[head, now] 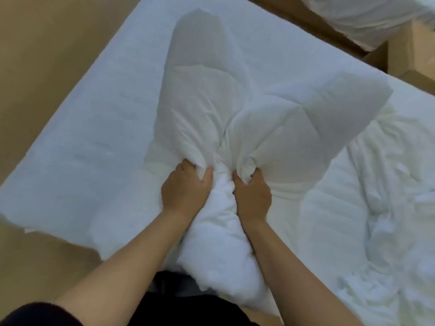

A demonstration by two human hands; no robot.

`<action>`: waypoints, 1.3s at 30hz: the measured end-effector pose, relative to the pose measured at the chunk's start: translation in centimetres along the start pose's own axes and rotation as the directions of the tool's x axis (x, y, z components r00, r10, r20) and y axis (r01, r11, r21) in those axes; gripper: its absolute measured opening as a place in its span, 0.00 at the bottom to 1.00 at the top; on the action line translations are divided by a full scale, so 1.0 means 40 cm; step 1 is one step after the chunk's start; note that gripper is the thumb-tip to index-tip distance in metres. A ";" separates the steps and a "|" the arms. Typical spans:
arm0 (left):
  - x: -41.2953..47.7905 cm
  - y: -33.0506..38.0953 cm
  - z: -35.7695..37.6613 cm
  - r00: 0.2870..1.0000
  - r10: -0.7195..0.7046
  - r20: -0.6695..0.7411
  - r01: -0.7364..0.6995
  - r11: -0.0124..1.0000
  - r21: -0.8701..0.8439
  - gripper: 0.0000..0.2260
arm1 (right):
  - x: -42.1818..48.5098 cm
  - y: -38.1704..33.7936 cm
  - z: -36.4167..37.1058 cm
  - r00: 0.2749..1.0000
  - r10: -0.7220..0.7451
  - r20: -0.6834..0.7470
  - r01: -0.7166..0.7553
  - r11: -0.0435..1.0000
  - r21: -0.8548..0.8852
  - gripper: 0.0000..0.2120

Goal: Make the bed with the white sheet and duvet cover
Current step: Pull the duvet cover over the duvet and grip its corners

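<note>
A white fabric cover (235, 95) lies bunched on the bed, spreading away from me in two puffed lobes. My left hand (186, 189) grips a fistful of its left edge. My right hand (253, 194) grips a fistful of its right edge, a short gap apart. Between and below my hands a fluffy white filling (219, 243) pokes out toward me, partly inside the cover. The bare white mattress (82, 149) lies under everything. A crumpled white sheet or duvet (376, 196) covers the right part of the bed.
Tan floor (35, 55) lies left of the bed, and the mattress corner sits near my left forearm. At the top right stands a second white bed (376, 15) beside a wooden piece of furniture (412, 55).
</note>
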State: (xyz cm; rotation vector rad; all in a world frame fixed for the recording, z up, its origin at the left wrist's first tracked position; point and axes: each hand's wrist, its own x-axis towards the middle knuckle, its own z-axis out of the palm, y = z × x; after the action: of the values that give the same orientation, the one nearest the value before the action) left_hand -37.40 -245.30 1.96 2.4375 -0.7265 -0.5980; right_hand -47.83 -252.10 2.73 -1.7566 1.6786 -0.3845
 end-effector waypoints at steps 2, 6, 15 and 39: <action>0.006 -0.043 0.045 1.000 -0.015 -0.021 0.015 1.000 -0.002 0.22 | 0.002 0.044 0.052 1.000 0.007 0.028 -0.006 1.000 -0.023 0.14; 0.033 -0.088 0.111 1.000 -0.011 -0.002 0.011 1.000 0.002 0.22 | 0.025 0.092 0.122 0.999 0.029 0.044 -0.025 0.996 -0.086 0.17; 0.008 -0.103 -0.004 0.977 0.143 -0.155 -0.162 0.980 -0.119 0.29 | -0.048 -0.020 0.075 0.951 -0.124 -0.283 0.133 0.991 0.013 0.20; -0.011 -0.124 -0.065 0.714 0.407 0.570 0.176 0.683 -0.709 0.32 | -0.185 -0.149 0.031 0.891 -0.367 -0.268 0.260 0.896 -0.361 0.36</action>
State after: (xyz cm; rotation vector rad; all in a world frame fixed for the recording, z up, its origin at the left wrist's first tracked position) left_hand -34.49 -240.57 1.15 1.3421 -0.7235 -1.4766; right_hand -43.44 -244.96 7.36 -2.3284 1.7518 -0.6143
